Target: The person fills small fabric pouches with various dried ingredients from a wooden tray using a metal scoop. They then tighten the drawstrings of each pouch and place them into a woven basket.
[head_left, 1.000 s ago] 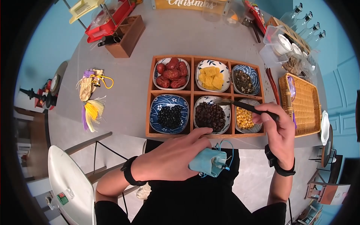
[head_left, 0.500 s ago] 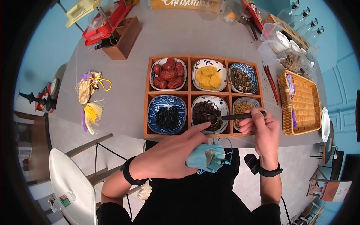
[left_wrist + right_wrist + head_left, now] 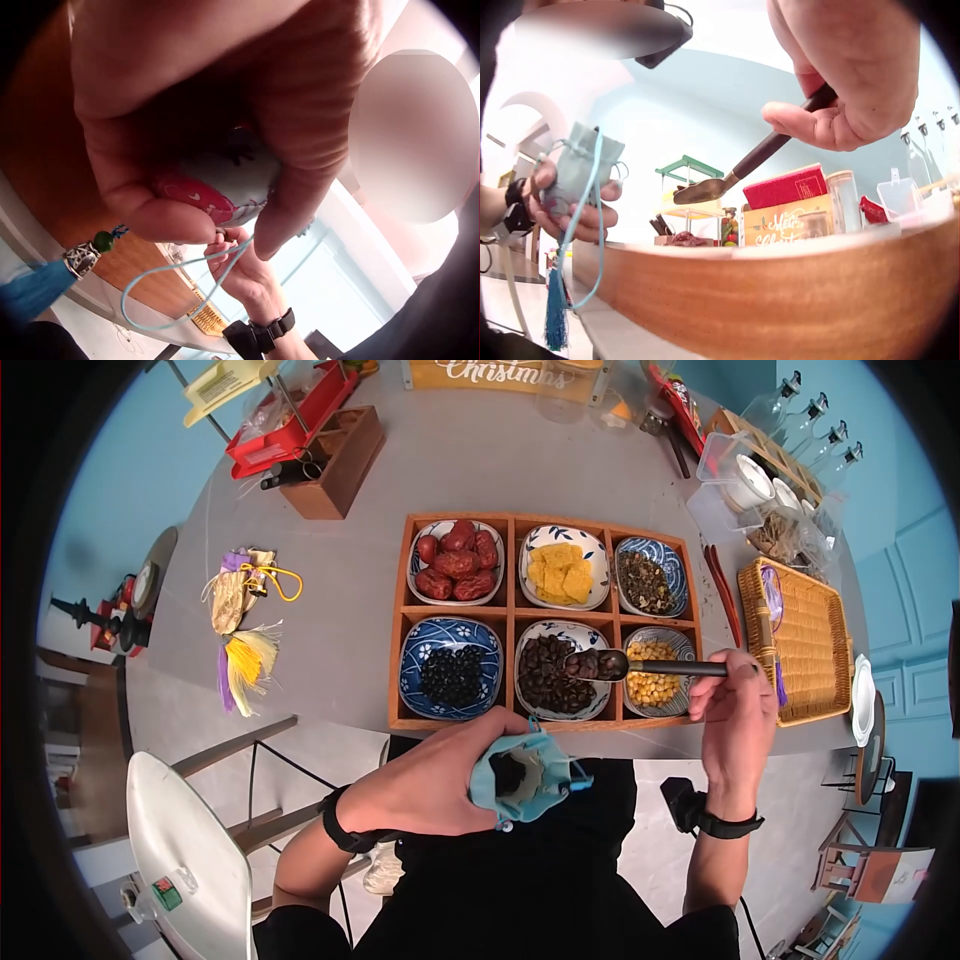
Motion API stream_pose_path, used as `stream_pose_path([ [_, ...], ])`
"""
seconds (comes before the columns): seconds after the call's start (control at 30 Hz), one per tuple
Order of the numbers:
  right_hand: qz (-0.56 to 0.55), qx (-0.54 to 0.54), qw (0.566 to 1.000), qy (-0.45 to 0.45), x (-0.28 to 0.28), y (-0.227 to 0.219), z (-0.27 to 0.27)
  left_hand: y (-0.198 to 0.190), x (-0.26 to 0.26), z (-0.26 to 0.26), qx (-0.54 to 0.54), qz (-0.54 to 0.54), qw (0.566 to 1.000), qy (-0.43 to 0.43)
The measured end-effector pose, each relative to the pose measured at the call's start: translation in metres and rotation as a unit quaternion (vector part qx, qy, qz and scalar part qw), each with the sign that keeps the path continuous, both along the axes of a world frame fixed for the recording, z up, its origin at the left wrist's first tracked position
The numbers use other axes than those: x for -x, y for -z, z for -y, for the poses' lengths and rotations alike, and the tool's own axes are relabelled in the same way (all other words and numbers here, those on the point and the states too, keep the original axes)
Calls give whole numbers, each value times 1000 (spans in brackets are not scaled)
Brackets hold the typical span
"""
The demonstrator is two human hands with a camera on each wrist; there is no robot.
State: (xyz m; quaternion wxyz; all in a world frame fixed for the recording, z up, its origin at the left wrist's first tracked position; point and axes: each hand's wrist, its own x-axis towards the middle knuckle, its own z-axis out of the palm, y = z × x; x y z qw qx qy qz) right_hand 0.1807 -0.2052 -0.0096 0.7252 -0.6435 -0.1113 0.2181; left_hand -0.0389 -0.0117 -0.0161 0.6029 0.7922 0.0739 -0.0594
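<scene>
In the head view my left hand [image 3: 425,775] grips a light blue drawstring pouch [image 3: 522,775] in front of the tray, its mouth gaping upward. The left wrist view shows fingers and thumb round the pouch [image 3: 225,180], with a blue tassel [image 3: 37,289] to the left. My right hand [image 3: 735,710] holds a spoon [image 3: 675,668] by its dark handle. Dark brown beans [image 3: 592,664] fill the spoon's bowl, above the right side of the dish of the same beans [image 3: 548,672]. In the right wrist view the spoon [image 3: 705,191] is roughly level, higher than the tray.
A wooden divided tray [image 3: 512,565] holds dishes of red dates [image 3: 458,565], yellow slices [image 3: 562,570], dried leaves [image 3: 648,582], black beans [image 3: 452,675] and yellow kernels [image 3: 650,685]. A wicker basket [image 3: 810,645] stands right; a tasselled gold pouch [image 3: 232,605] lies left.
The spoon has dipped into the brown beans and come up loaded. My left fingertip has drawn back from the dish, and the pouch has shifted left, turning its mouth more upward.
</scene>
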Motion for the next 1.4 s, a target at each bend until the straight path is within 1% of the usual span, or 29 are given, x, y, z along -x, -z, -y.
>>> stream_pose_path([
  [0.03, 29, -15, 999, -2, -1, -7, 2, -5, -2, 0, -17, -17, 1000, -5],
  [0.1, 82, -41, 996, -2, -4, -23, 5, -7, -6, 0, -16, -21, 1000, -11],
  [0.17, 120, -38, 992, -8, -2, -44, 6, -10, -9, 0, -11, -29, 999, -18],
  [0.23, 134, -31, 990, -20, 3, -65, 7, -14, -13, 0, 29, -32, 999, -26],
  [0.33, 199, 2, 974, -105, 23, -84, 7, -18, -17, 2, 33, -29, 998, -40],
  [0.4, 293, 39, 938, -180, 38, -88, 2, -14, -19, 3, 18, -18, 999, -42],
  [0.43, 294, 42, 933, -200, 41, -90, 1, -13, -19, 3, 4, -8, 999, -44],
  [0.47, 295, 41, 933, -201, 39, -89, 3, -13, -19, 3, 3, -7, 999, -45],
  [0.53, 294, -19, 940, -173, 27, -83, 11, -12, -17, 3, 34, -41, 998, -45],
  [0.57, 284, -46, 944, -160, 20, -79, 12, -11, -14, 3, 35, -41, 997, -48],
  [0.6, 278, -80, 943, -167, 8, -71, 14, -11, -10, 4, -10, -18, 1000, -15],
  [0.63, 252, -34, 954, -159, 3, -59, 10, -10, -6, 5, -56, 4, 998, 20],
  [0.67, 224, 13, 964, -146, -2, -47, 6, -8, -4, 9, -37, 30, 997, 63],
  [0.73, 202, 82, 956, -197, -6, -31, -3, -4, -4, 11, -100, 70, 992, 43],
  [0.77, 172, 85, 956, -222, -7, -27, -8, -6, -5, 11, -100, 70, 992, 43],
  [0.8, 171, 85, 956, -222, -7, -22, -12, -10, -7, 11, -120, 40, 991, 44],
  [0.83, 161, 67, 958, -227, -8, -16, -16, -13, -9, 10, -140, 11, 989, 45],
  [0.87, 151, 49, 959, -233, -8, -13, -19, -13, -10, 10, -141, 11, 989, 45],
  [0.93, 152, 63, 956, -241, -9, -9, -18, -15, -12, 9, -160, -10, 985, 70],
  [1.0, 131, 80, 953, -260, -14, -7, -10, -14, -14, 9, -171, -5, 983, 69],
  [1.03, 130, 55, 961, -237, -16, -5, -9, -13, -14, 9, -181, -2, 981, 71],
  [1.07, 127, 56, 962, -236, -16, -5, -9, -13, -15, 10, -179, -4, 981, 73],
  [1.13, 139, 86, 962, -220, -13, -7, -11, -16, -19, 9, -200, -21, 976, 87],
  [1.2, 134, 89, 964, -211, -6, -5, -10, -19, -21, 9, -207, -30, 974, 92],
  [1.27, 93, 125, 970, -187, -2, -2, -10, -21, -23, 8, -212, -40, 973, 86],
  [1.3, 82, 123, 977, -154, 3, 0, -15, -21, -24, 8, -212, -45, 972, 89],
  [1.33, 81, 122, 977, -155, 6, 1, -18, -22, -24, 8, -212, -50, 971, 95],
  [1.4, 30, 117, 985, -125, 8, 3, -19, -21, -24, 9, -211, -44, 972, 90],
])
